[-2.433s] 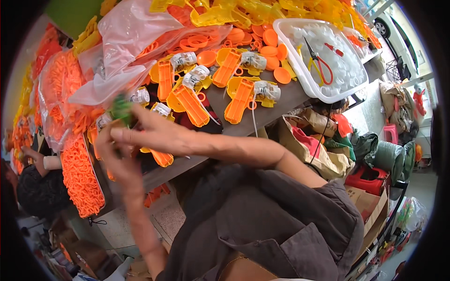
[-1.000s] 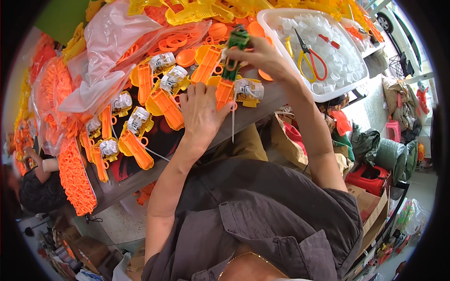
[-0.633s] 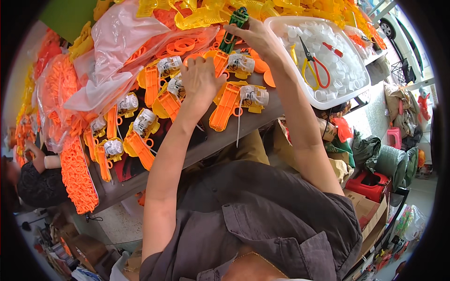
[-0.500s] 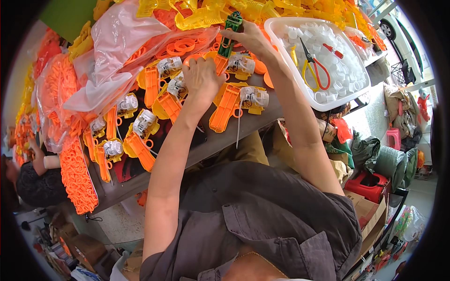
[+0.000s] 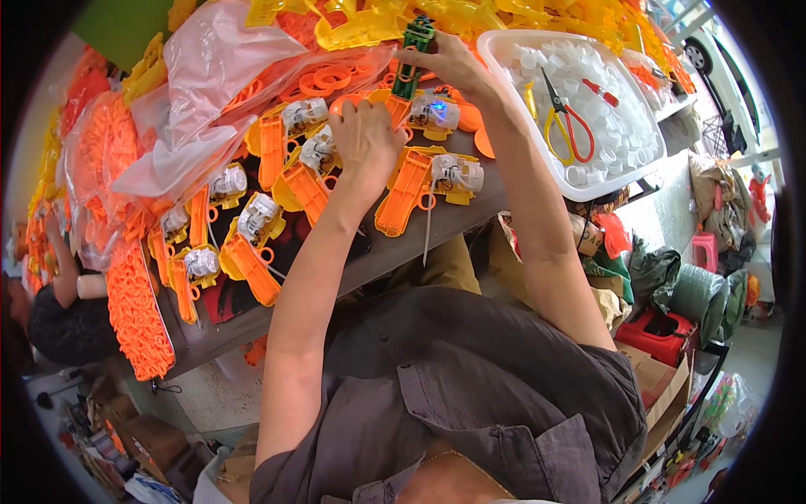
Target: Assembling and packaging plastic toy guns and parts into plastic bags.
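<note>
My right hand grips a dark green block that looks like a battery pack, held upright at the top of an orange handle. That handle belongs to an orange-and-yellow toy assembly, whose white motor unit shows a blue light. Against the handle's near-left side, my left hand has its fingers curled closed; its fingertips are partly hidden. Just in front lies another toy assembly, with a pale strip hanging from it. More such half-built toys lie to the left.
A white tub of small translucent caps stands at right, with scissors on top. Yellow shells, orange rings and plastic bags pile up along the far side. Another person is at far left.
A blue light now shows on the motor unit by my right hand; it was unlit before. Both hands stay in nearly the same place.
</note>
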Action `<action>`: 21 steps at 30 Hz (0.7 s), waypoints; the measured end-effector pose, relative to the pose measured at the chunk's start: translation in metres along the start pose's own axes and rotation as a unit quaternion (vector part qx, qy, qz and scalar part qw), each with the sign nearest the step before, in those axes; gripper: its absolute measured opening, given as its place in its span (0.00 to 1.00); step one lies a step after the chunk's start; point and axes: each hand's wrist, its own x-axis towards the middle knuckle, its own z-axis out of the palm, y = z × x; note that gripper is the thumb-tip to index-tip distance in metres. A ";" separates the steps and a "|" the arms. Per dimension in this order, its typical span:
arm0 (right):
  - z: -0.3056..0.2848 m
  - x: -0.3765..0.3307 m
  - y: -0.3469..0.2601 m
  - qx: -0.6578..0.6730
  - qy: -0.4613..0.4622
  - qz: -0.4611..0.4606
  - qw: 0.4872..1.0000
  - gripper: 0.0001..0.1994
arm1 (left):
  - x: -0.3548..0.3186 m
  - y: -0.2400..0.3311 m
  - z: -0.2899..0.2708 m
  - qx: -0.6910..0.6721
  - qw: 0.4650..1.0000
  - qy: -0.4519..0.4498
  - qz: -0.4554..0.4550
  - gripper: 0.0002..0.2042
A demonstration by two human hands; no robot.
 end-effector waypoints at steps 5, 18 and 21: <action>-0.019 -0.034 -0.037 0.074 0.031 0.042 0.996 0.19 | -0.068 -0.013 -0.028 -0.038 0.985 0.166 -0.012 0.30; 0.099 -0.035 -0.089 0.182 -0.136 -0.030 0.973 0.20 | -0.139 -0.089 -0.057 0.006 0.992 0.090 -0.090 0.32; 0.121 -0.030 -0.083 0.163 -0.158 -0.039 0.973 0.20 | -0.130 -0.076 -0.059 0.028 0.990 0.102 -0.096 0.30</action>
